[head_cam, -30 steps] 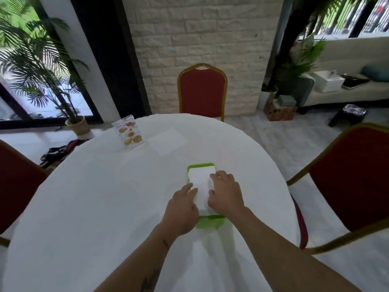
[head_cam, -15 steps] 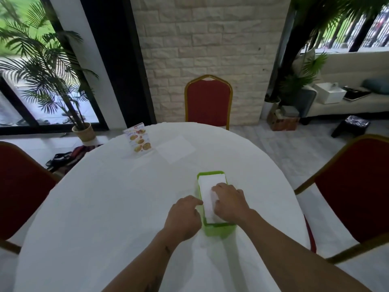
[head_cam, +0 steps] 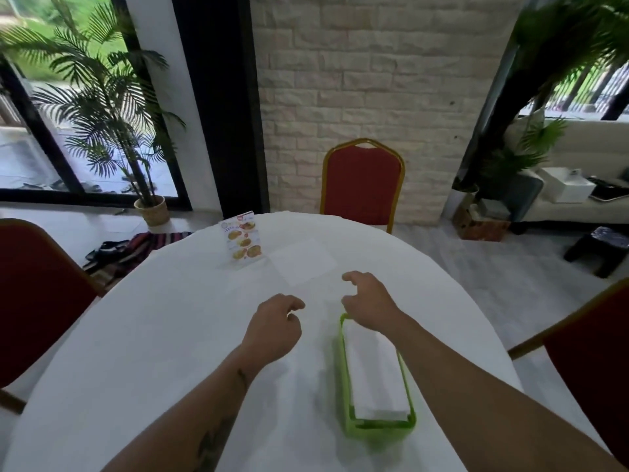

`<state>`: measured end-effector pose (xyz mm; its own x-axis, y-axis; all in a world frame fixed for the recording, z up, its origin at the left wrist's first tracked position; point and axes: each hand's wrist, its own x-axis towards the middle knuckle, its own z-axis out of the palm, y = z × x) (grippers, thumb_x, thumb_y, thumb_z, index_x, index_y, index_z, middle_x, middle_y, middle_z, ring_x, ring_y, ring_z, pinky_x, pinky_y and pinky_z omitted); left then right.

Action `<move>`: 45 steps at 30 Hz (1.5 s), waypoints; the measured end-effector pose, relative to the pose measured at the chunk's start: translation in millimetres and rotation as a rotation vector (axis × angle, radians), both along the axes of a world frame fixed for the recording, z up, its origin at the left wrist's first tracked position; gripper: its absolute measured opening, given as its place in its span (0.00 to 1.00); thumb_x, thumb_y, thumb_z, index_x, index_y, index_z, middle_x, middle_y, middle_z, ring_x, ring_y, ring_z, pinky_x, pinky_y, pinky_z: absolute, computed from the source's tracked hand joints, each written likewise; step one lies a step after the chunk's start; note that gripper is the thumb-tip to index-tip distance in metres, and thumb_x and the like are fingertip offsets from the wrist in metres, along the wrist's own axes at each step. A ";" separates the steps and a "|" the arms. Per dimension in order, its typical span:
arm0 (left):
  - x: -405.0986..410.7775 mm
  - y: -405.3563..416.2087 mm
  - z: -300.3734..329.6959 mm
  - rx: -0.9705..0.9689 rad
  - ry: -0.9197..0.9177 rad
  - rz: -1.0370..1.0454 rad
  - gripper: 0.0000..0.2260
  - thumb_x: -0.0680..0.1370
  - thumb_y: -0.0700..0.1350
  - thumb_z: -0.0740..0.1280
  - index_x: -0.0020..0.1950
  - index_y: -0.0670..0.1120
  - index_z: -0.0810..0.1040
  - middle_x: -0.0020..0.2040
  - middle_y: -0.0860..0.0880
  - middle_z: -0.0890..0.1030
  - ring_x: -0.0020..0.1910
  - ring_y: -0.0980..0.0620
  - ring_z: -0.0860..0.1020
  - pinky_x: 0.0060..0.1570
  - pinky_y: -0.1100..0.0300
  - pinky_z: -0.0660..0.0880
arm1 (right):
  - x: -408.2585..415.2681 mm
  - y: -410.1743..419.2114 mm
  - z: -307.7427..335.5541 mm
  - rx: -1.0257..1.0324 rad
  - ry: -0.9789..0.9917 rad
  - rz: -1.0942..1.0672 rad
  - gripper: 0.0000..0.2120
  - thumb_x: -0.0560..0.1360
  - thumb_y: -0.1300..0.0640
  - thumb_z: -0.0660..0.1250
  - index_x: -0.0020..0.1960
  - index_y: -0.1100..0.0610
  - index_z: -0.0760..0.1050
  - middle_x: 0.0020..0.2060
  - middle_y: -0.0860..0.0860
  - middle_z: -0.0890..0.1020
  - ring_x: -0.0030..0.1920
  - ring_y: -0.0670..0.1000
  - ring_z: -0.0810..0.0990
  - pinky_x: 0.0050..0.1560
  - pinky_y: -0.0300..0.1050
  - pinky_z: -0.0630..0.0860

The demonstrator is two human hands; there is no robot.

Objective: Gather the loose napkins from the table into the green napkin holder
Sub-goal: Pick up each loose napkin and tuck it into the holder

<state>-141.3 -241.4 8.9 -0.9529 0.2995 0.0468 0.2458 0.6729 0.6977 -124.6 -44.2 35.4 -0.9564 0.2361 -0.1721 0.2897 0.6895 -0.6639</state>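
Note:
The green napkin holder (head_cam: 377, 429) lies on the white table (head_cam: 153, 352) near its front right, with a stack of white napkins (head_cam: 374, 373) inside. A loose white napkin (head_cam: 303, 262) lies flat farther back, hard to tell from the cloth. My right hand (head_cam: 367, 298) hovers above the holder's far end with fingers curled apart and nothing in it, short of the loose napkin. To the left of the holder, my left hand (head_cam: 274, 327) hangs over the table, empty, fingers loosely bent.
A menu card stand (head_cam: 242, 240) sits at the back left of the table, next to the loose napkin. Red chairs stand at the far side (head_cam: 362, 182), left (head_cam: 34, 301) and right (head_cam: 592, 352). Potted palms and a sofa lie beyond.
Both hands have lifted off the napkins in the holder and moved forward toward the far side of the table. The view has shifted, so the holder sits nearer to me.

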 end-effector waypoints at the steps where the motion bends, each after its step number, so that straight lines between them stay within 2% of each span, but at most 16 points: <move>1: -14.8 4.5 -0.4 -0.013 -0.007 0.015 0.17 0.75 0.36 0.59 0.58 0.48 0.80 0.59 0.50 0.79 0.60 0.51 0.76 0.63 0.59 0.71 | -15.8 7.3 -1.6 -0.005 -0.001 -0.001 0.27 0.74 0.60 0.65 0.73 0.55 0.68 0.70 0.55 0.70 0.68 0.55 0.71 0.62 0.43 0.70; 6: -83.4 33.8 -23.3 -0.050 -0.037 0.095 0.17 0.74 0.37 0.59 0.58 0.50 0.79 0.60 0.50 0.78 0.60 0.50 0.75 0.63 0.55 0.71 | -94.3 44.4 -29.7 -0.044 -0.049 0.000 0.26 0.74 0.60 0.65 0.72 0.55 0.69 0.68 0.56 0.71 0.66 0.55 0.73 0.57 0.40 0.68; 8: -103.8 42.9 -38.1 -0.113 -0.051 0.119 0.16 0.74 0.39 0.59 0.59 0.51 0.77 0.63 0.52 0.76 0.61 0.51 0.74 0.64 0.53 0.69 | -121.7 55.9 -45.9 -0.058 -0.085 -0.005 0.26 0.74 0.59 0.65 0.72 0.56 0.69 0.69 0.56 0.71 0.67 0.55 0.73 0.61 0.42 0.70; 11: -130.3 49.0 -62.3 -0.266 -0.089 0.132 0.20 0.74 0.41 0.60 0.65 0.52 0.72 0.69 0.53 0.70 0.65 0.52 0.72 0.67 0.55 0.65 | -156.6 67.4 -69.3 -0.091 -0.135 -0.022 0.27 0.74 0.58 0.65 0.72 0.56 0.69 0.70 0.55 0.72 0.69 0.55 0.72 0.66 0.47 0.71; 16: -152.9 47.1 -100.4 -0.345 -0.214 0.124 0.28 0.73 0.43 0.60 0.74 0.51 0.63 0.76 0.52 0.60 0.74 0.50 0.62 0.73 0.50 0.60 | -195.6 73.7 -107.5 -0.122 -0.169 -0.050 0.26 0.74 0.57 0.65 0.72 0.57 0.69 0.70 0.56 0.72 0.70 0.56 0.71 0.67 0.48 0.69; 22: -151.7 50.0 -120.9 -0.495 -0.151 0.045 0.31 0.73 0.44 0.59 0.77 0.53 0.56 0.79 0.53 0.52 0.78 0.52 0.50 0.75 0.45 0.49 | -220.7 62.3 -128.0 -0.147 -0.084 -0.176 0.29 0.71 0.59 0.65 0.72 0.56 0.66 0.66 0.55 0.76 0.66 0.58 0.74 0.60 0.49 0.73; 26: -152.0 48.8 -122.3 -0.477 -0.175 0.057 0.31 0.74 0.43 0.58 0.77 0.54 0.55 0.79 0.55 0.51 0.78 0.53 0.48 0.76 0.47 0.46 | -227.6 50.5 -128.5 -0.176 -0.130 -0.201 0.32 0.71 0.58 0.64 0.74 0.54 0.62 0.64 0.54 0.77 0.64 0.58 0.76 0.60 0.50 0.74; 29: -154.2 45.4 -120.0 -0.450 -0.167 0.055 0.30 0.74 0.43 0.58 0.76 0.55 0.57 0.79 0.56 0.53 0.78 0.54 0.50 0.76 0.49 0.47 | -229.6 41.8 -123.7 -0.199 -0.137 -0.198 0.29 0.71 0.58 0.64 0.72 0.54 0.65 0.63 0.53 0.77 0.62 0.58 0.77 0.63 0.51 0.72; 31: -152.1 42.0 -121.5 -0.401 -0.154 0.070 0.30 0.74 0.43 0.58 0.76 0.54 0.59 0.78 0.55 0.56 0.77 0.54 0.52 0.76 0.51 0.48 | -227.0 34.2 -117.1 -0.207 -0.073 -0.163 0.28 0.70 0.59 0.64 0.70 0.54 0.67 0.62 0.52 0.79 0.60 0.57 0.78 0.64 0.51 0.72; 34: -145.8 34.0 -126.6 -0.287 -0.140 0.181 0.29 0.74 0.42 0.59 0.76 0.51 0.59 0.77 0.52 0.59 0.76 0.53 0.57 0.74 0.59 0.52 | -220.4 20.6 -109.6 -0.082 -0.006 0.075 0.28 0.69 0.61 0.64 0.69 0.53 0.72 0.61 0.52 0.79 0.61 0.56 0.78 0.65 0.52 0.73; 37: -142.9 27.7 -127.4 -0.226 -0.151 0.297 0.29 0.75 0.42 0.60 0.76 0.49 0.58 0.77 0.51 0.60 0.75 0.52 0.59 0.72 0.60 0.55 | -217.4 8.4 -110.2 -0.026 -0.226 0.390 0.28 0.69 0.53 0.69 0.68 0.51 0.73 0.64 0.53 0.73 0.65 0.56 0.73 0.65 0.53 0.73; 38: -143.6 26.8 -127.1 -0.218 -0.158 0.303 0.30 0.75 0.42 0.61 0.77 0.49 0.57 0.77 0.51 0.59 0.75 0.52 0.59 0.72 0.60 0.55 | -218.7 7.0 -111.3 -0.025 -0.264 0.392 0.29 0.69 0.50 0.70 0.70 0.50 0.72 0.66 0.53 0.70 0.67 0.56 0.70 0.65 0.53 0.72; 40: -145.2 26.9 -125.7 -0.210 -0.173 0.281 0.31 0.75 0.42 0.61 0.77 0.49 0.55 0.78 0.51 0.58 0.76 0.52 0.58 0.73 0.58 0.56 | -221.7 6.8 -113.0 -0.017 -0.217 0.269 0.31 0.70 0.50 0.68 0.72 0.51 0.68 0.67 0.54 0.65 0.68 0.57 0.66 0.64 0.52 0.71; 42: -146.0 27.3 -123.8 -0.229 -0.183 0.251 0.33 0.75 0.43 0.61 0.78 0.49 0.52 0.78 0.52 0.55 0.77 0.52 0.55 0.74 0.57 0.55 | -220.3 6.4 -115.2 0.047 -0.146 0.135 0.29 0.71 0.53 0.65 0.71 0.55 0.66 0.66 0.56 0.65 0.67 0.58 0.66 0.58 0.50 0.70; 45: -145.6 29.9 -122.1 -0.296 -0.171 0.187 0.34 0.75 0.44 0.61 0.78 0.51 0.49 0.79 0.54 0.51 0.77 0.53 0.52 0.74 0.57 0.53 | -217.4 3.4 -122.8 0.060 -0.161 0.029 0.25 0.71 0.55 0.64 0.67 0.58 0.66 0.63 0.56 0.67 0.64 0.58 0.68 0.51 0.48 0.68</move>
<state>-286.9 -211.6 -113.3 -0.9789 0.0962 -0.1800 -0.0038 0.8734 0.4869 -342.0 -40.7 -87.4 -0.9241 0.2228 -0.3103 0.3682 0.7364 -0.5677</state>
